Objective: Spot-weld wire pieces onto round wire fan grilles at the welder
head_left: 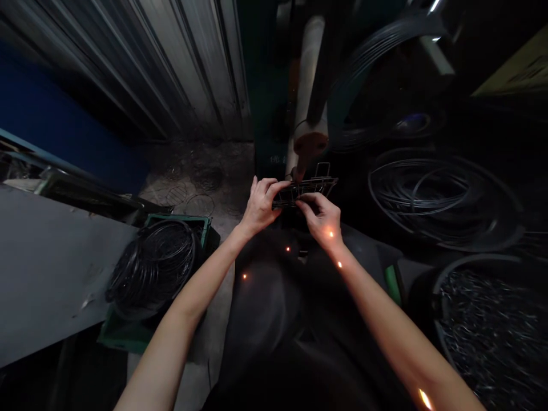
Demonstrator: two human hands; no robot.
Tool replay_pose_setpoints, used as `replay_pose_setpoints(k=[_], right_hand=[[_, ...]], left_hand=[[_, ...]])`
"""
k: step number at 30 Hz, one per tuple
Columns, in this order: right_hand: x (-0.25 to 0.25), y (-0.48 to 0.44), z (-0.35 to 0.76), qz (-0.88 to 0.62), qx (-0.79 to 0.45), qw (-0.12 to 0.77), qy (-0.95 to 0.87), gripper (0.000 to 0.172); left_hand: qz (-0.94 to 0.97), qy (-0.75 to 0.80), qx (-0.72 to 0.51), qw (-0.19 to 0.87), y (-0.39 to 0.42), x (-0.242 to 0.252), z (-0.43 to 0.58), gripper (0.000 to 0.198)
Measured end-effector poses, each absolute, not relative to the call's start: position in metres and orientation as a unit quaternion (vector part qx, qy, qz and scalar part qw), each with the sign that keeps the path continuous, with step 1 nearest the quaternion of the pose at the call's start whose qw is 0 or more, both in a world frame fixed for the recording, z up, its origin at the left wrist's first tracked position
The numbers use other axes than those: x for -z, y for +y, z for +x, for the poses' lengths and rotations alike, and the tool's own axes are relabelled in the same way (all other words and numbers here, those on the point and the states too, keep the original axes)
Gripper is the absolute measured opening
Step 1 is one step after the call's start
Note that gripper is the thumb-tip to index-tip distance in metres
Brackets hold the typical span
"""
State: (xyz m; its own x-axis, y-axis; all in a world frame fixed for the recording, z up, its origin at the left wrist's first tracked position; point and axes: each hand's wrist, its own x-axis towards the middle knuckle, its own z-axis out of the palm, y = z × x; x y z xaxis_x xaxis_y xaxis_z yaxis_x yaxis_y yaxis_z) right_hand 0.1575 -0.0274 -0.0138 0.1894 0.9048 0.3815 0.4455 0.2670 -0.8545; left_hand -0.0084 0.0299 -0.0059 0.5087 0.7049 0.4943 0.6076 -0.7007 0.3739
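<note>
A small frame of bent metal wire (324, 185) is held under the tip of a welding machine's electrode arm (311, 140). My left hand (261, 204) grips the frame's left end, thumb below and fingers along the top. At its near edge, my right hand (322, 220) pinches with thumb and forefinger; whether a smaller wire piece is also in that pinch, I cannot make out. Glowing orange sparks (287, 249) are flying in front of the dark apron (274, 308), and some show over my right wrist and forearm.
A green crate (205, 231) with coiled dark wire (156, 262) stands at left, beside a grey panel (47, 257). On the right are a large wire coil (422, 191) and a tub (439, 302) full of small bent wire pieces (492, 331). Corrugated metal sheeting (171, 63) rises behind.
</note>
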Motion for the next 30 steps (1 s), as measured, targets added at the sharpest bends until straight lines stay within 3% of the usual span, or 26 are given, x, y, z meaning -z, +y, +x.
replay_pose_setpoints(k=[9,14,19,24,27,30], right_hand=[[-0.007,-0.066,0.219,-0.663,-0.085,0.487,-0.563,0.028],[-0.012,-0.071,0.244,-0.649,-0.051,0.379,-0.658,0.034],[-0.008,-0.074,0.257,-0.625,-0.119,0.300,-0.711,0.036],[0.000,-0.090,0.262,-0.638,-0.276,0.253,-0.673,0.046],[0.001,-0.101,0.258,-0.635,-0.359,0.225,-0.646,0.059],[-0.002,-0.108,0.253,-0.656,-0.354,0.182,-0.642,0.074]], left_hand=[[0.871,0.360,-0.317,0.111,0.018,-0.002,-0.010,0.059],[0.825,0.346,-0.359,0.265,-0.009,-0.007,-0.016,0.069],[0.745,0.361,-0.344,0.444,-0.020,-0.018,-0.023,0.089],[0.648,0.381,-0.273,0.601,-0.023,-0.017,-0.029,0.097],[0.610,0.383,-0.255,0.645,-0.025,-0.008,-0.028,0.097],[0.604,0.386,-0.244,0.653,-0.026,-0.001,-0.024,0.098]])
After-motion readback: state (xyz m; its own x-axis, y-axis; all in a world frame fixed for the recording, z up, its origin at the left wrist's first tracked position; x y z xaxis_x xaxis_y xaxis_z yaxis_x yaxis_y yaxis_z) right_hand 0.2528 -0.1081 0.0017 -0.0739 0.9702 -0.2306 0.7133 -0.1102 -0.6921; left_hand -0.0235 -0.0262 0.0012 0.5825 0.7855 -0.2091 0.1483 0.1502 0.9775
